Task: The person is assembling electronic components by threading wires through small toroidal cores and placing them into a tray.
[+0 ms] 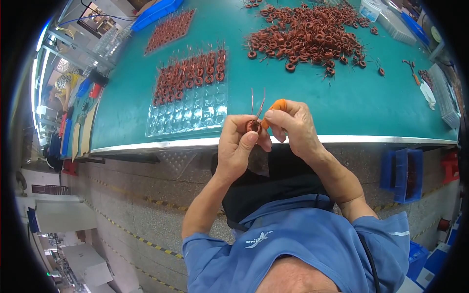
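Just above the table's front edge, my left hand point(235, 149) pinches a toroidal coil point(253, 126), a small ring wound with reddish-brown wire. Two long wire leads stick up from it, away from me. Close at its right side, my right hand point(299, 128) is closed, fingers curled toward the coil. Something bright orange point(278, 106) shows at its index finger and reaches the ring; whether it is a finger cover or a held piece is unclear. Left of my hands lies a clear plastic tray point(188, 115) with round pockets, its far rows filled with similar coils point(184, 80).
A large heap of loose coils point(312, 36) covers the far middle of the green table point(273, 90). Another filled tray point(170, 30) and a blue bin point(155, 13) stand far left. An orange-handled tool point(415, 78), a white cloth point(428, 94) and clear trays point(443, 100) lie right.
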Demonstrator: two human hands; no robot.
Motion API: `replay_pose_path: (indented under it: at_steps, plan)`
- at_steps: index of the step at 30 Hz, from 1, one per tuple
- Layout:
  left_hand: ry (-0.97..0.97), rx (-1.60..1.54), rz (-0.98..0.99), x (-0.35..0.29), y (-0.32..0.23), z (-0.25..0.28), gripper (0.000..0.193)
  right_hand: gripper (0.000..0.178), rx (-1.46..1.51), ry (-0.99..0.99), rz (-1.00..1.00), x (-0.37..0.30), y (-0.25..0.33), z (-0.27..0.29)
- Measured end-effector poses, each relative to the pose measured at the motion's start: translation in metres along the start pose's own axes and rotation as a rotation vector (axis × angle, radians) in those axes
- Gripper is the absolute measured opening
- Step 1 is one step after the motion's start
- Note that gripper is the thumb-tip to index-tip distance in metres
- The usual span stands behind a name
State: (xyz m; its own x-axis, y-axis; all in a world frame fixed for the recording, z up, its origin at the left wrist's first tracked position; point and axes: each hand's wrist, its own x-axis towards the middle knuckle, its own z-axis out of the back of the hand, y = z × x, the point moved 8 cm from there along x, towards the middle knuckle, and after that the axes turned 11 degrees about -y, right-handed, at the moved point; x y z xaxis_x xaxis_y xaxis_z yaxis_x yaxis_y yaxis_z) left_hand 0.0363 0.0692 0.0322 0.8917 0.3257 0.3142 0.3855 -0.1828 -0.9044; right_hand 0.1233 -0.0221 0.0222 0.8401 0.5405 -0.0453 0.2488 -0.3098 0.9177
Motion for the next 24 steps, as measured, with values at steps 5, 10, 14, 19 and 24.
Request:
replay_pose_path:
  at_steps: [5,10,14,19,24]
  plan:
    - [0.034,0.011,-0.032,-0.006,-0.007,0.003,0.031,0.035,-0.138,0.028,0.107,-0.001,0.0,-0.007]
    - [-0.046,-0.017,0.055,-0.011,-0.007,0.002,0.048,0.04,-0.012,0.147,0.143,-0.005,0.0,-0.015]
    - [-0.118,0.012,0.196,-0.013,0.01,0.007,0.041,0.033,0.006,0.102,0.107,-0.012,-0.005,-0.015]
    - [-0.155,0.087,0.153,-0.013,0.012,0.004,0.024,0.028,0.038,0.026,0.213,-0.018,-0.008,-0.011]
    - [-0.243,0.032,0.229,-0.014,0.018,0.016,0.022,0.028,-0.171,-0.126,0.262,-0.002,-0.003,0.005]
